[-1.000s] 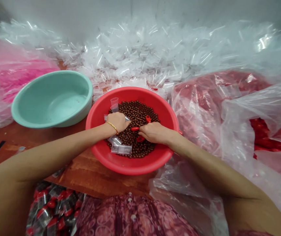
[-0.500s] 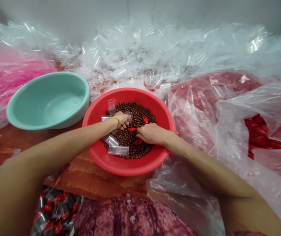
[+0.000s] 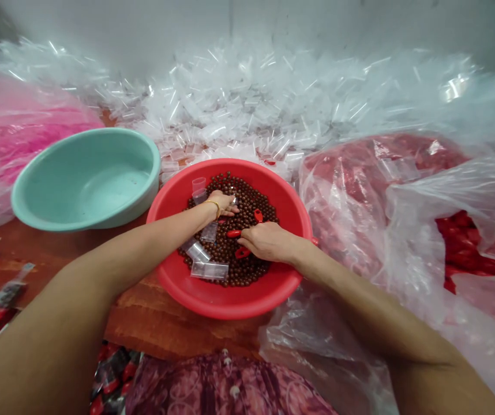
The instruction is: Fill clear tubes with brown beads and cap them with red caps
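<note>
**Both hands down in the red basin of beads**

Standing right by this person, so starting closest. A maroon patterned cloth (image 3: 230, 392) covers the lap at 6 o'clock, with a few small filled packets (image 3: 111, 380) next to it at about 7. Then comes the wooden table (image 3: 152, 311), and on it the red basin (image 3: 230, 304), pretty much dead centre. It's loaded with brown beads (image 3: 250, 203), and some clear little bags (image 3: 208, 270) lie on top around 7 o'clock in the basin.

The right hand (image 3: 267, 242) sits on the beads at about 4 o'clock, fingers curled in, fingertips touching a red cap (image 3: 233, 233). Honestly can't tell if it's pinching it or just resting against it. The left hand (image 3: 222, 203), gold bracelet (image 3: 213, 205) on the wrist, is further in at about 11 o'clock. Its fingers bend down onto the beads with something clear at the tips, and I can't tell if that's gripped either.

A teal basin (image 3: 87, 178) sits just beside the red one at 10 o'clock, with a pink plastic bag (image 3: 18, 127) past it. At 3 o'clock there's a big clear sack of red stuff (image 3: 381, 173). Farthest back, at 12, a heap of clear plastic (image 3: 273, 98) is piled up along the wall.
</note>
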`<control>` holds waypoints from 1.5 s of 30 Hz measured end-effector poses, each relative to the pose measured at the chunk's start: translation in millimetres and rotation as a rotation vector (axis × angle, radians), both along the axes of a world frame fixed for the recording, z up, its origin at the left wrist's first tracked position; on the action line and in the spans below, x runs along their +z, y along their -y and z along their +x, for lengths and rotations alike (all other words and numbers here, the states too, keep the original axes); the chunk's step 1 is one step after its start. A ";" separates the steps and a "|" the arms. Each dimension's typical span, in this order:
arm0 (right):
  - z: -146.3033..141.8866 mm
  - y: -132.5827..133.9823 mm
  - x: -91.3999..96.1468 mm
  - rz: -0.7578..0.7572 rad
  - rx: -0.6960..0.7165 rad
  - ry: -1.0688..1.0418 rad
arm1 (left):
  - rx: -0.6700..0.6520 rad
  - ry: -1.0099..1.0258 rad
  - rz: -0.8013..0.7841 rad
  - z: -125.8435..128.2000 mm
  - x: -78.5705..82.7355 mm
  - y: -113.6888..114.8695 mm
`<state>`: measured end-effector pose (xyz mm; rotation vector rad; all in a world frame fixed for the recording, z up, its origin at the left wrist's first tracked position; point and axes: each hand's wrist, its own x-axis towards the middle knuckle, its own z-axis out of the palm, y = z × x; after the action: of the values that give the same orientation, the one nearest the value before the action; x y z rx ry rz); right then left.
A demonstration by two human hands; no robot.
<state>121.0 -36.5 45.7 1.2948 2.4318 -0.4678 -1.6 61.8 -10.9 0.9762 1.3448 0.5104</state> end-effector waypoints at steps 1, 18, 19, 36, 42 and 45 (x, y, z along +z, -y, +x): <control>0.1 0.4 0.6 0.004 -0.008 -0.026 | 0.031 0.018 0.007 0.9 0.2 1.1; 2.6 -2.5 -6.2 0.113 -0.039 -0.098 | -0.153 0.306 0.461 -31.0 17.4 26.1; 3.3 -2.7 -6.7 0.127 -0.048 -0.108 | -0.171 0.322 0.489 -33.3 18.7 27.0; 15.2 -8.0 -4.6 -0.233 -0.878 -1.300 | -0.194 0.365 0.298 -40.5 61.2 59.3; 15.9 -9.3 -13.8 0.099 -0.751 -1.195 | -0.296 0.183 0.282 -33.7 59.0 66.0; 15.1 -5.7 -14.3 0.377 -0.519 -1.013 | -0.347 0.123 0.364 -31.7 52.1 65.5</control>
<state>136.1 -30.8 31.5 2.2988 3.0215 -1.0405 -33.3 -3.8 41.2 1.4215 0.9611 0.5477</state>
